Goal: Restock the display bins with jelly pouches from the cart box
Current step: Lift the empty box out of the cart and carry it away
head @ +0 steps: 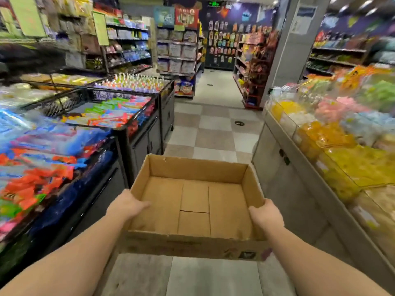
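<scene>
Cardboard box point(193, 207) is held out in front at about waist level, over the checkered floor point(213, 133) of the aisle, w/ both hands on it. Left hand point(128, 205) grips the left wall near the front corner, fingers curled over the rim into the box; right hand point(266, 214) grips the right wall the same way, thumb side up on the rim. Box interior is bare, only bottom flaps showing, no jelly pouches inside as far as the view goes. No cart in view either, so the box looks already off it. Display bins on the left point(102, 113) are heaped w/ bright multicolour pouches, blurred, can't read the packs; nearest left bin point(42, 159) looks piled to the rim. Clear-front bins on the right point(333, 144) hold yellow, orange, pink and blue bagged sweets, also well filled. Judgement: restock looks done or nearly done, since the box is emptied and the bins read full. What's left, prob.: carry the empty box away or fetch another full one; can't tell which from here. Can't confirm every bin got topped up, since the far ones are blurred. Frame has motion blur at the edges, so person is likely walking.
</scene>
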